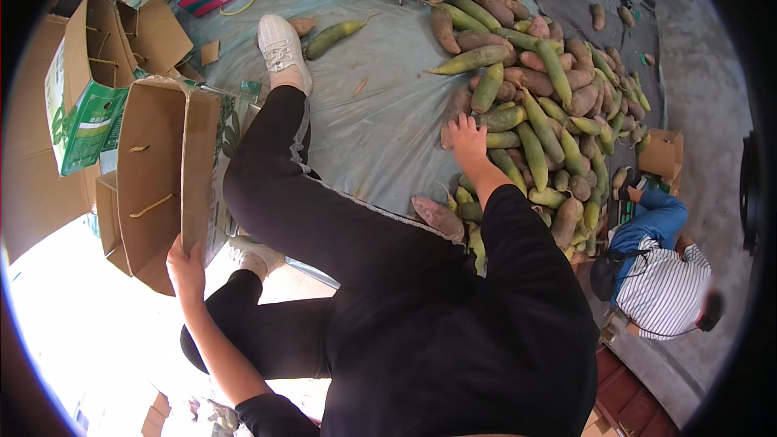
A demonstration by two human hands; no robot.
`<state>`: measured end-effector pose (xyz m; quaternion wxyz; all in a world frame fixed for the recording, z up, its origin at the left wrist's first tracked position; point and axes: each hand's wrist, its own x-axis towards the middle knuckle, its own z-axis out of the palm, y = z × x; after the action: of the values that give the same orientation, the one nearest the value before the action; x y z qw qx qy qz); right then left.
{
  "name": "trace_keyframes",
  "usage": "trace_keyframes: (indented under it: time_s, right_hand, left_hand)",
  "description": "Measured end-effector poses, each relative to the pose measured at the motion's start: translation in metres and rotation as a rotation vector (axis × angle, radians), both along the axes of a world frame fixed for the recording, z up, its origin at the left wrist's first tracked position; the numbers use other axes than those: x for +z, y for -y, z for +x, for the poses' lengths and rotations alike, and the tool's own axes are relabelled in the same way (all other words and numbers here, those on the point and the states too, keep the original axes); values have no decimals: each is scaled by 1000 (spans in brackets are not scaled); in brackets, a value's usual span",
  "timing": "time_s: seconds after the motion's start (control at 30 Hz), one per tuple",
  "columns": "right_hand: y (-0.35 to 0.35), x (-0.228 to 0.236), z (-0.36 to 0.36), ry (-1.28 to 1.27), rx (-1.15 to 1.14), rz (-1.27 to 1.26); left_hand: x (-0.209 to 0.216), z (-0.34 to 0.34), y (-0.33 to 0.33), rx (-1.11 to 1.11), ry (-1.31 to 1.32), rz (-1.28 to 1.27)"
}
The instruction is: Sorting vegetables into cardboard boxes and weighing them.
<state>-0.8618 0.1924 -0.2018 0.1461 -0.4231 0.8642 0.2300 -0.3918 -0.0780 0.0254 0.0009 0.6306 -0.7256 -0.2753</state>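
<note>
Down low, the left hand (185, 269) grips the rim of one open cardboard box (166, 170), held just beside the knee. Meanwhile the right hand (468, 136) lies spread, fingers loose, on one large heap of root vegetables (538, 125), too many to count, on grey sheeting (372, 125). Two white shoes (282, 50) show.

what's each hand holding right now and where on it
The left hand grips the open cardboard box by the lower edge of its flap. The right hand rests on the pile of tubers, holding nothing clearly.
</note>
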Motion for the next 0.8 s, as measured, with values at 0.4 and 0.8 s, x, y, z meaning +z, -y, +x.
trace_keyframes:
  time_s: [0.4, 0.8]
  right_hand:
    - [18, -46, -16, -95, 624, 200]
    - [42, -24, -33, 123, 562, -30]
  left_hand:
    - [-7, 7, -1, 55, -1, -8]
    - [-11, 7, 3, -1, -70, -66]
